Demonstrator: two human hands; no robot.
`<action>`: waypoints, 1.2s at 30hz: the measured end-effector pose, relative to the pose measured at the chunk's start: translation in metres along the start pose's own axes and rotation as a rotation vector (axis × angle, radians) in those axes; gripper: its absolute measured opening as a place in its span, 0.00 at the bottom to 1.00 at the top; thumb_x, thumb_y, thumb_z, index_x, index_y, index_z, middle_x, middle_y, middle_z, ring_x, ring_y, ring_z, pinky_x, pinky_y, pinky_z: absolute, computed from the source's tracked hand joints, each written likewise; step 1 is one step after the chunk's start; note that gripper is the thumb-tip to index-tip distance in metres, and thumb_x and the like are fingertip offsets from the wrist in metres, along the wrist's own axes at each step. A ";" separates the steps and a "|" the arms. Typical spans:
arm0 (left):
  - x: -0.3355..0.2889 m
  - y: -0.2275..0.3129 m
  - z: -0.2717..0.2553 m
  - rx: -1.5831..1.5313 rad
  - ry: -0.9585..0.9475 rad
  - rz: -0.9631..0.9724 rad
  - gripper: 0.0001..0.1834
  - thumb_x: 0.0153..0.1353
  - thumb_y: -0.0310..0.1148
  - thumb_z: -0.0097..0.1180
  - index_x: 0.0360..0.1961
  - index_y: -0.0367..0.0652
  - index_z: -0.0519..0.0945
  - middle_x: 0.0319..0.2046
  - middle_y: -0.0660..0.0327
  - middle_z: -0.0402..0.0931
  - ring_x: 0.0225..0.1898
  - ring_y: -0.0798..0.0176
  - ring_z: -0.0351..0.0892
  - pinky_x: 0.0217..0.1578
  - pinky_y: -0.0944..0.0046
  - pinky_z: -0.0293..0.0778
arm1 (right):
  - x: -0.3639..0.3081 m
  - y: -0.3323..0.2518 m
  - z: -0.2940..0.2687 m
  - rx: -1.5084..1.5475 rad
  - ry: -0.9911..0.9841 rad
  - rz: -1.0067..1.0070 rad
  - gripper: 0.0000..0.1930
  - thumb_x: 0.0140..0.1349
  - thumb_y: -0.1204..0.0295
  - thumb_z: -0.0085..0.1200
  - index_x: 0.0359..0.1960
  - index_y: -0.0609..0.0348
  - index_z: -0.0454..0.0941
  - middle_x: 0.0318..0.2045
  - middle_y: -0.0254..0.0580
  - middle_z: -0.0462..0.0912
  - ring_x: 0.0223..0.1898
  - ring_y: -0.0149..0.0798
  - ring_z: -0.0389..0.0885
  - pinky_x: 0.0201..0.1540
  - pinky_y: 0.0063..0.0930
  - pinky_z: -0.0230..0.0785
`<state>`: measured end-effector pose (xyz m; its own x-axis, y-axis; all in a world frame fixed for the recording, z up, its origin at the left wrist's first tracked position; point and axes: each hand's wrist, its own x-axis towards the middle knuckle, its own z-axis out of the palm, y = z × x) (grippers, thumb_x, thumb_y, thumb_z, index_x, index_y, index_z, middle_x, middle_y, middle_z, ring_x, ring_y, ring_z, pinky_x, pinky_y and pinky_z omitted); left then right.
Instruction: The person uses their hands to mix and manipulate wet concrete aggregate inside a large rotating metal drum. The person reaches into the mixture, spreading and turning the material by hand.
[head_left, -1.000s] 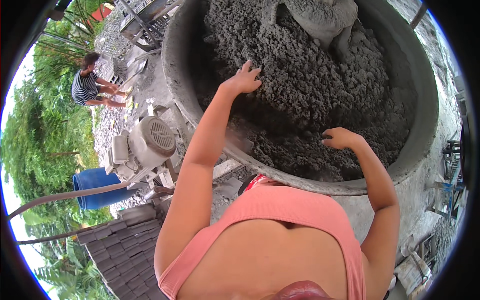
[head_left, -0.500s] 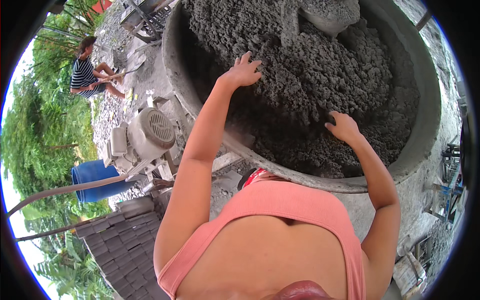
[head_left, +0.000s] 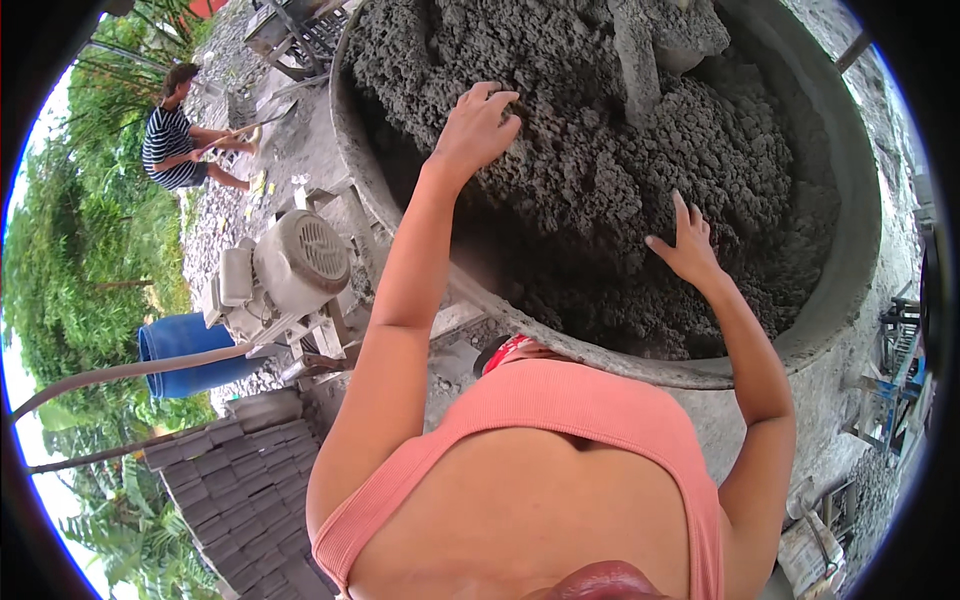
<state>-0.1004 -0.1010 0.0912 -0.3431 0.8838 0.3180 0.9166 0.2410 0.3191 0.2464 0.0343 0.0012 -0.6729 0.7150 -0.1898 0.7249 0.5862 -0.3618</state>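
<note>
A big round mixer drum (head_left: 850, 230) holds a mass of crumbly dark grey concrete mix (head_left: 570, 150). My left hand (head_left: 478, 128) hangs over the mix on its left side, fingers loosely bent and apart, with nothing in them. Farther right and lower, my right hand (head_left: 690, 243) is also open above the mix, its thumb and fingers spread. Whether either hand touches the mix I cannot tell. At the far side, a mixing arm (head_left: 637, 65) caked in grey reaches down into the mix.
Left of the drum sits a dusty motor (head_left: 300, 262), with a blue barrel (head_left: 195, 357) beside a hose (head_left: 130, 378). Stacked grey blocks (head_left: 250, 500) stand at lower left. Farther off, a co-worker (head_left: 180, 135) in a striped shirt holds a long-handled shovel (head_left: 240, 130).
My right hand has opened its fingers wider and risen slightly. My left hand has shifted a little up and left. The mixing arm has swung into clearer view; the co-worker's shovel has moved.
</note>
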 end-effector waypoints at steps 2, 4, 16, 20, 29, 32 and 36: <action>-0.003 0.012 -0.013 -0.053 0.033 0.064 0.20 0.59 0.34 0.52 0.53 0.45 0.77 0.57 0.49 0.69 0.59 0.45 0.68 0.58 0.52 0.67 | -0.004 -0.005 0.002 0.098 0.149 -0.031 0.46 0.56 0.53 0.63 0.71 0.53 0.48 0.63 0.68 0.58 0.64 0.67 0.58 0.63 0.57 0.56; -0.005 0.032 -0.017 -0.130 0.081 0.166 0.17 0.57 0.32 0.54 0.49 0.43 0.79 0.52 0.54 0.74 0.55 0.48 0.72 0.54 0.52 0.69 | -0.004 0.004 0.008 0.109 0.244 -0.075 0.47 0.54 0.53 0.63 0.70 0.57 0.51 0.61 0.67 0.63 0.60 0.68 0.62 0.61 0.55 0.58; -0.058 0.074 -0.010 0.272 -0.244 0.300 0.32 0.63 0.57 0.46 0.65 0.56 0.67 0.69 0.51 0.52 0.70 0.36 0.46 0.65 0.29 0.41 | -0.004 0.002 -0.032 0.162 -0.036 0.317 0.48 0.55 0.42 0.58 0.71 0.51 0.52 0.64 0.62 0.59 0.64 0.64 0.59 0.60 0.54 0.62; -0.078 0.088 -0.024 0.225 -0.266 0.412 0.31 0.62 0.54 0.48 0.64 0.55 0.68 0.67 0.52 0.55 0.68 0.39 0.51 0.65 0.32 0.45 | -0.008 0.010 -0.063 0.392 -0.025 0.336 0.43 0.58 0.45 0.57 0.69 0.56 0.57 0.65 0.59 0.63 0.65 0.56 0.64 0.61 0.53 0.63; -0.120 0.090 -0.031 0.064 -0.216 0.632 0.31 0.58 0.51 0.55 0.61 0.50 0.71 0.63 0.53 0.61 0.67 0.46 0.55 0.65 0.39 0.50 | -0.036 -0.029 -0.077 0.341 -0.007 0.297 0.39 0.61 0.40 0.50 0.66 0.56 0.64 0.65 0.52 0.65 0.66 0.54 0.63 0.63 0.49 0.61; -0.128 0.093 -0.039 0.049 -0.223 0.661 0.33 0.57 0.50 0.56 0.63 0.51 0.69 0.62 0.52 0.62 0.65 0.44 0.57 0.62 0.38 0.54 | -0.053 -0.036 -0.077 0.288 0.090 0.310 0.36 0.62 0.43 0.50 0.63 0.58 0.68 0.62 0.52 0.70 0.63 0.52 0.67 0.62 0.45 0.62; -0.144 0.097 -0.038 -0.057 -0.269 0.567 0.33 0.60 0.48 0.53 0.65 0.50 0.65 0.62 0.49 0.61 0.62 0.40 0.59 0.58 0.39 0.60 | -0.077 -0.026 -0.082 0.331 0.171 0.282 0.33 0.64 0.45 0.49 0.61 0.59 0.70 0.58 0.53 0.74 0.61 0.52 0.70 0.61 0.42 0.63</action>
<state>0.0302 -0.2205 0.1105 0.2636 0.9397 0.2180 0.9259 -0.3099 0.2162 0.2911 -0.0050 0.1001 -0.4021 0.8978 -0.1794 0.7715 0.2267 -0.5944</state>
